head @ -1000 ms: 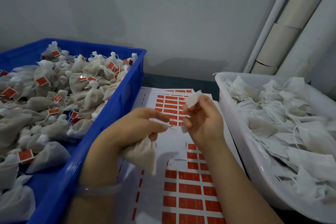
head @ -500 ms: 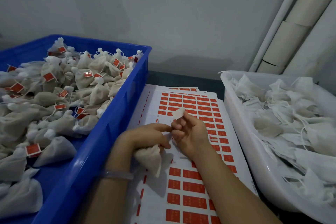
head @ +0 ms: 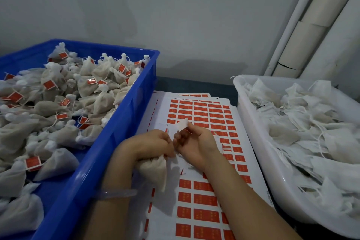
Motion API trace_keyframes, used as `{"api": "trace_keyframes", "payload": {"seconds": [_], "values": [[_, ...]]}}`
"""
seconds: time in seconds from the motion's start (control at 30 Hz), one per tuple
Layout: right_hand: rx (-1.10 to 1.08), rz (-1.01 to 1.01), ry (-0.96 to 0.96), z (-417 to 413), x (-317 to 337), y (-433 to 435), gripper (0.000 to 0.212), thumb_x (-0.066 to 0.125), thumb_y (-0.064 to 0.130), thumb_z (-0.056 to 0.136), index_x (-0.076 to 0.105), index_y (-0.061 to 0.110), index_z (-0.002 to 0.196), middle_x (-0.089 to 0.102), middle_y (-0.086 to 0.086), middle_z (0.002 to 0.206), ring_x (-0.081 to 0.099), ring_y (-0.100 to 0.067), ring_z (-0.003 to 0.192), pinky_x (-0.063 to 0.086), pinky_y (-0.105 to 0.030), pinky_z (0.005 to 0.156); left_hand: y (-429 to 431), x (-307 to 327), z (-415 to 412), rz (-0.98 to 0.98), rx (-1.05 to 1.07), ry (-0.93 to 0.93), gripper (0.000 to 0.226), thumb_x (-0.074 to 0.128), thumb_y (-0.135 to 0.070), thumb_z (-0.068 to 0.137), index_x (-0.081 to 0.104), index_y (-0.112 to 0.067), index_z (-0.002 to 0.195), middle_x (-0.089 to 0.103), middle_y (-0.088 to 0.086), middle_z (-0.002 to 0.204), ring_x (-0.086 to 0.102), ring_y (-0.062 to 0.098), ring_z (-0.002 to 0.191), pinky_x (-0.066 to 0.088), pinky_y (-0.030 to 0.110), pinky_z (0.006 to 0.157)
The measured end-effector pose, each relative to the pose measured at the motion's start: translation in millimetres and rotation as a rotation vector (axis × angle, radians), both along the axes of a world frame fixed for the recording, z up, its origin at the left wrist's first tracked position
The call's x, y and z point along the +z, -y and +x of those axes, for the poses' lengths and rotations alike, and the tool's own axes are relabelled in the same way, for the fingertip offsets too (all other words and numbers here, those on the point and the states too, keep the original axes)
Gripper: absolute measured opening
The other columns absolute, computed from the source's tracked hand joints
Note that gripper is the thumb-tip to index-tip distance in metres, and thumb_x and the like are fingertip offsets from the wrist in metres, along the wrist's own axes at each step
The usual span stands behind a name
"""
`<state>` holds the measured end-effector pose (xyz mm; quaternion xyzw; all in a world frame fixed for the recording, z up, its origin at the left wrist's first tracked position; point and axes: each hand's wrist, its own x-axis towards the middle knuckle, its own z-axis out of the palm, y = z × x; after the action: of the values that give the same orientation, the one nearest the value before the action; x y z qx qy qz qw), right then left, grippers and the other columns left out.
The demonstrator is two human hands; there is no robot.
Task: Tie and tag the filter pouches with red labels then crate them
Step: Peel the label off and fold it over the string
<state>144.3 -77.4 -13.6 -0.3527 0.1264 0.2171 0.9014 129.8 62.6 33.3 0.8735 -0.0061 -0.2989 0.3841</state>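
Observation:
My left hand (head: pixel 148 145) grips the neck of a filled white filter pouch (head: pixel 154 171), which hangs below the fist over the label sheet. Close beside it, my right hand (head: pixel 194 145) pinches a small label (head: pixel 182 123), its white back facing me and sticking up above the fingers. Both hands sit over a white sheet of red labels (head: pixel 202 121) lying flat between two containers. The pouch's string between the hands is too thin to make out.
A blue crate (head: pixel 124 122) on the left is heaped with tied, red-tagged pouches (head: pixel 58 107). A white tub (head: pixel 259 148) on the right holds flat untied pouches (head: pixel 311 122). A grey wall and pale pipes (head: pixel 303 25) stand behind.
Both hands have dropped lower toward the label sheet and come closer together. The label in my right hand stays pinched, and the pouch stays in my left.

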Motion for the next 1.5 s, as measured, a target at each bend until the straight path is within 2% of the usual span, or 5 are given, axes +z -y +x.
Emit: {"api": "trace_keyframes", "payload": {"seconds": [0.3,0.57,0.77,1.33,1.5], "values": [[0.163,-0.054,0.212,-14.0,-6.9,-1.1,0.032,0.045,0.028,0.094,0.056,0.01,0.118,0.065,-0.012,0.119,0.061,-0.029,0.111,0.039,-0.044,0.105,-5.3,8.2,-5.0,-0.102,-0.039,0.062,0.017,0.065,-0.017,0.083,0.058,-0.029,0.092,0.061,-0.006,0.091,0.062,0.011,0.078,0.047,0.017,0.058],[-0.027,0.158,0.216,-9.8,11.6,9.5,0.036,0.05,0.03,0.087,0.056,0.008,0.116,0.068,-0.015,0.106,0.064,-0.032,0.104,0.052,-0.048,0.086,-7.5,12.7,-6.3,-0.419,0.066,0.165,0.003,0.066,-0.017,0.084,0.065,-0.019,0.086,0.062,-0.001,0.066,0.056,0.006,0.052,0.045,0.018,0.049],[-0.315,-0.385,0.41,-10.5,47.9,42.3,0.017,0.051,0.027,0.092,0.063,0.015,0.09,0.059,-0.002,0.063,0.049,-0.009,0.048,0.043,-0.018,0.045,5.8,13.9,-9.0,-0.801,0.312,0.303,0.012,0.059,-0.031,0.085,0.063,-0.02,0.086,0.06,-0.002,0.055,0.055,0.007,0.046,0.046,0.016,0.047],[-0.34,-0.667,0.566,-65.4,40.7,48.6,0.06,0.072,0.053,0.046,0.063,0.032,0.102,0.072,0.006,0.094,0.07,-0.016,0.085,0.057,-0.027,0.069,42.4,2.6,-30.3,-0.957,0.216,0.669,0.028,0.053,-0.035,0.073,0.052,-0.022,0.098,0.062,-0.013,0.062,0.06,0.003,0.055,0.047,0.012,0.052],[-0.205,-0.504,0.462,-61.5,33.1,51.6,0.029,0.071,0.039,0.053,0.075,0.027,0.079,0.073,-0.001,0.094,0.069,-0.02,0.091,0.054,-0.034,0.078,40.1,-1.2,-29.9,-0.985,0.185,0.706,0.026,0.055,-0.027,0.076,0.049,-0.019,0.101,0.064,-0.012,0.064,0.062,0.006,0.056,0.05,0.016,0.052]]}}
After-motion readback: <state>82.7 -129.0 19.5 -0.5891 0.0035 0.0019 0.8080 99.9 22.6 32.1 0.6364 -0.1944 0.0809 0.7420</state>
